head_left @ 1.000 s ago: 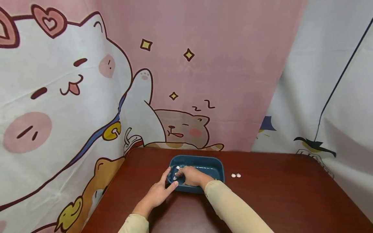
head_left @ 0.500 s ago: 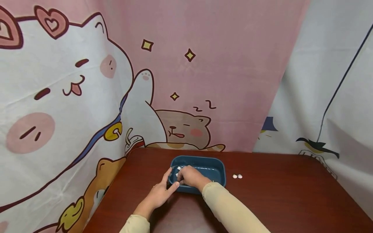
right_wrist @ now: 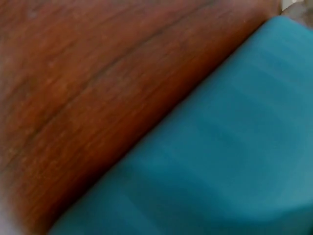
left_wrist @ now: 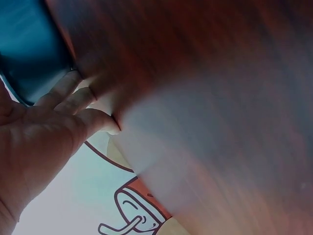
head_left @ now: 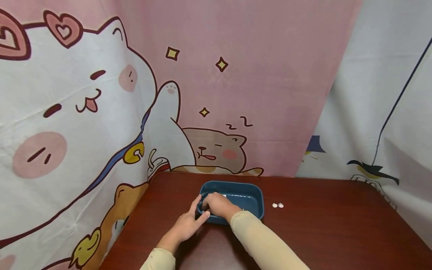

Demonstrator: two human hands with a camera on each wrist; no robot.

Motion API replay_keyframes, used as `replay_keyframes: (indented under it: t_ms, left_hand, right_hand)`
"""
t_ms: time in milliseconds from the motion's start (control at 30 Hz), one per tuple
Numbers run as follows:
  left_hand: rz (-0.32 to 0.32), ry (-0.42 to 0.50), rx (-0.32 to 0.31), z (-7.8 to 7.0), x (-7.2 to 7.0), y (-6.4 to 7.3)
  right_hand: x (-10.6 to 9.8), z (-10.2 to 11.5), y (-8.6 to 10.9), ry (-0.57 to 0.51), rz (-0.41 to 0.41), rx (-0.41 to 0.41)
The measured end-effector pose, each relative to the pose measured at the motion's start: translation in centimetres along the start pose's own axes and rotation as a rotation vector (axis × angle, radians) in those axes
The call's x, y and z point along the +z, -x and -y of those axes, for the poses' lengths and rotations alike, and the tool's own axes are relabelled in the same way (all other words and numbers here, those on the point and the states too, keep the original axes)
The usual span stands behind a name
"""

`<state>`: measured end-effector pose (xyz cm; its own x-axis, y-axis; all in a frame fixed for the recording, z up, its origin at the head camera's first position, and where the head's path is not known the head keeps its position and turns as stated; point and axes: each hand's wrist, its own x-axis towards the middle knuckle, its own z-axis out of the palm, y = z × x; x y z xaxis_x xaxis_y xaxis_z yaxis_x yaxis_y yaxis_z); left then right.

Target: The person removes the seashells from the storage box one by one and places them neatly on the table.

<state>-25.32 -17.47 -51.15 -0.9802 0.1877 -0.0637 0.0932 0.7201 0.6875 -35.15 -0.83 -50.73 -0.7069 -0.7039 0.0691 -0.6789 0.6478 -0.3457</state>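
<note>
A blue rectangular tray stands on the table. The left hand spans its near left corner, with fairly straight fingers along the left end and the thumb at the front rim. In the left wrist view, fingertips reach down beside the tray's outer wall. The right hand dips into the tray's left part, fingers bent downward; I cannot tell whether they hold anything. A small white piece shows just behind that hand. In the right wrist view, the tray wall fills much of the frame.
Two small whitish, shell-like pieces lie side by side on the reddish-brown wooden table, right of the tray. A cartoon-printed curtain hangs behind and to the left of the table.
The right hand has moved inside the tray toward its left end and covers the white pieces seen there earlier. One white piece now shows behind the hand. The left hand keeps its place.
</note>
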Motion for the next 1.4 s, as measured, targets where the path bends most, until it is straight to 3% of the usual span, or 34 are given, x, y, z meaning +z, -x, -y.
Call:
replay_keyframes:
  t_ms: [267,533,833,1100,1400]
  left_hand:
    - [0.018,0.019,-0.01,-0.1,0.1,0.0]
    - [0.012,0.017,-0.015,0.0,-0.2,-0.1]
    - [-0.004,0.001,-0.015,0.2,-0.1,-0.1]
    - [-0.01,0.006,-0.039,0.5,-0.1,0.0]
    - [-0.01,0.008,-0.029,0.3,0.1,0.0]
  right_hand:
    - [0.2,-0.2,-0.4,-0.032,0.043,-0.045]
    - [0.0,-1.1,0.0,0.015,0.016,-0.025]
    - [-0.2,-1.4,0.3,0.021,-0.021,-0.169]
    - [-1.2,-1.1,1.1,0.018,0.07,-0.15]
    - [-0.7,-1.2,1.1,0.049,0.025,-0.169]
